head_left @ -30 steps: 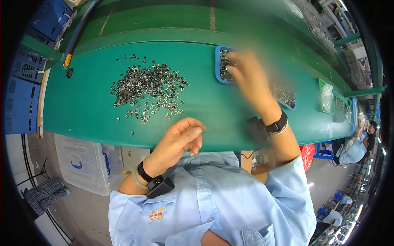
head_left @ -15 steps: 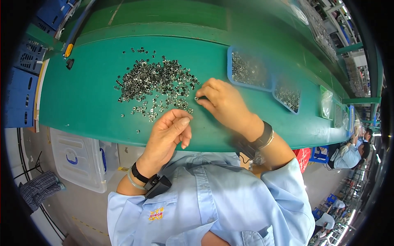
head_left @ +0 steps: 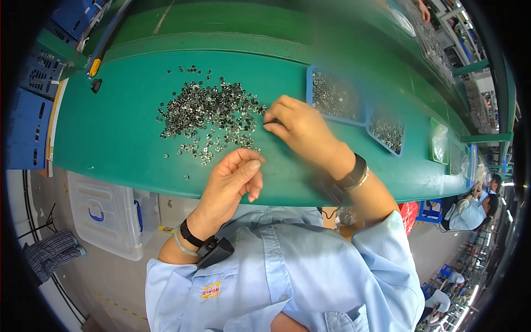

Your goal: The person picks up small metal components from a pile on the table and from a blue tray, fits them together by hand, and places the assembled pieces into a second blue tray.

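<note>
A loose pile of small square metal parts (head_left: 207, 108), some dark and some shiny, is spread over the green tabletop (head_left: 121, 138). Beside the pile's right edge, my right hand (head_left: 301, 127) has its thumb and forefinger brought together. A dark bit shows at those fingertips, too small to name. Nearer to my body, just below the pile's lower right edge, my left hand (head_left: 229, 182) is closed, with thumb and forefinger pressed together and the other fingers curled. Whatever may be in that pinch is hidden.
Two blue trays (head_left: 338, 117) of small metal parts stand to the right, and a green tray (head_left: 440, 143) with a clear bag lies farther right. A yellow-handled cutter (head_left: 94, 67) is at the far left. Below the table's left side stands a clear lidded box (head_left: 105, 213).
My right hand has moved slightly up and away from me, toward the pile's right edge. The shiny part seen at its fingertips no longer shows clearly. My left hand has shifted slightly right.
</note>
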A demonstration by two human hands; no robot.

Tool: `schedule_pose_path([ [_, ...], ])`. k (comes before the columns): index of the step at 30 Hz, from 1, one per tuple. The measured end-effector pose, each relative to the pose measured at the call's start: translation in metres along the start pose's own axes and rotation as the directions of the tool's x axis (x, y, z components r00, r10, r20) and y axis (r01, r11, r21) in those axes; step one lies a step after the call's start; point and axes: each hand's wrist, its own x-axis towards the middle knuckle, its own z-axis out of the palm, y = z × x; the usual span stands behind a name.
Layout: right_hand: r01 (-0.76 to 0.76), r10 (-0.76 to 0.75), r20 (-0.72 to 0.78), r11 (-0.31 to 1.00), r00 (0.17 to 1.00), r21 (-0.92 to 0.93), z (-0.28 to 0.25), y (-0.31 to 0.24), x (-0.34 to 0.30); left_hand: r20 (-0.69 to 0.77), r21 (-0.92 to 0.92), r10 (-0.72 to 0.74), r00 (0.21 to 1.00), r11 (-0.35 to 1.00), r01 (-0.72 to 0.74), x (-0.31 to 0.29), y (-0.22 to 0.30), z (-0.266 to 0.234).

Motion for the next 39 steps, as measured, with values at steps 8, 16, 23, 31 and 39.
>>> schedule_pose_path([
  [8,-0.096,0.115,-0.039,0.941,0.993,0.326,-0.014,-0.028,-0.022,-0.047,-0.066,-0.007,0.999,0.998,0.004,0.018,0.004,0.017],
  [16,0.006,0.016,-0.111,0.982,0.994,0.189,-0.019,-0.026,-0.032,0.005,-0.148,-0.071,0.997,0.986,0.071,0.028,0.000,0.022],
  [23,0.130,-0.112,-0.207,0.988,0.972,0.079,-0.021,-0.025,-0.044,0.052,-0.116,-0.083,0.995,0.989,0.089,0.031,-0.001,0.026],
  [31,0.112,-0.090,-0.320,0.992,0.943,0.052,-0.018,-0.027,-0.052,0.024,-0.099,-0.060,0.998,0.993,0.062,0.027,-0.008,0.033],
  [39,0.034,0.034,-0.303,0.975,0.952,0.218,-0.012,-0.028,-0.066,0.019,-0.075,-0.043,0.999,0.996,0.045,0.024,-0.011,0.038],
])
